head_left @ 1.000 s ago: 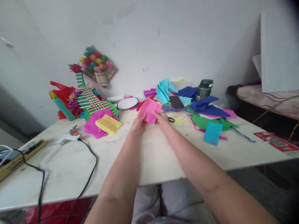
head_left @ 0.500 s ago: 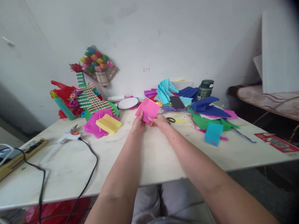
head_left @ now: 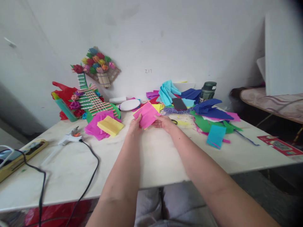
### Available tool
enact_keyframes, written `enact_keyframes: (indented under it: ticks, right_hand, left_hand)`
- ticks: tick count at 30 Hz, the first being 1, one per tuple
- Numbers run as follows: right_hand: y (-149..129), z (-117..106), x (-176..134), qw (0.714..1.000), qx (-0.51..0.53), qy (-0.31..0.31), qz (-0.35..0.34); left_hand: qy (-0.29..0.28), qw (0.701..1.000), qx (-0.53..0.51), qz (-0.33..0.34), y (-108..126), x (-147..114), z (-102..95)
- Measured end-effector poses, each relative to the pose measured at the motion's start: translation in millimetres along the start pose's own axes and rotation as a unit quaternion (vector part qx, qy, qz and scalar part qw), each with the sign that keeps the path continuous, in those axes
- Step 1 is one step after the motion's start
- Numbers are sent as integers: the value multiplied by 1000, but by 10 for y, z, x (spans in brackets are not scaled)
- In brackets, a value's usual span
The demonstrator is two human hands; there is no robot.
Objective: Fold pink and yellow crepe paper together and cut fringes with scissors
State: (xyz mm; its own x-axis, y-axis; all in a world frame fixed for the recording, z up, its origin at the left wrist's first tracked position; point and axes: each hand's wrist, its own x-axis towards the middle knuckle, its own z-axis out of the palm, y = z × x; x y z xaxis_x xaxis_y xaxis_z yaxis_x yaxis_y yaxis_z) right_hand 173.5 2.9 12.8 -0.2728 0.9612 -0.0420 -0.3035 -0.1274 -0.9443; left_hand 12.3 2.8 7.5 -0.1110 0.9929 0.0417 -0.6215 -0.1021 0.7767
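Note:
A square of pink crepe paper (head_left: 148, 115) is held up above the middle of the table, with a yellow edge showing along its upper left side. My left hand (head_left: 135, 125) pinches its left corner, thumb on top. At the right corner, the thumb of my right hand (head_left: 165, 123) presses on the paper while the fingers sit below and partly behind it. Yellow paper (head_left: 158, 107) lies just beyond the pink sheet. Scissors (head_left: 174, 122) rest near my right hand, mostly hidden by it.
Magenta and yellow folded paper (head_left: 110, 125), a glue gun (head_left: 70, 138) with its cord and a power strip (head_left: 35, 148) lie left. A paper-flower guitar (head_left: 91, 101) leans behind. A phone (head_left: 179, 104), blue paper (head_left: 216, 136) and a dark jar (head_left: 208, 90) are right.
Both hands have brought the pink paper slightly left and lower, turning it flatter. My right hand's fingers have loosened and stretched out, and more yellow paper shows behind.

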Motion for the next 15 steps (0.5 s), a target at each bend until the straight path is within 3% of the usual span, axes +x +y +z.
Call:
enact_keyframes:
  ticks: [7,11,15]
  right_hand:
    - [-105,-115,-9,999,-20,39,-7]
    - [-74,-97,-6,998,-36,12,-50]
    - [-43,-87,-4,997,-68,23,-30]
  left_hand:
    - [-62,995,60,-43,54,2,-91]
    - [-107,987,93,-76,59,-41,-93]
    - [-127,975,135,-125,72,-90,-82]
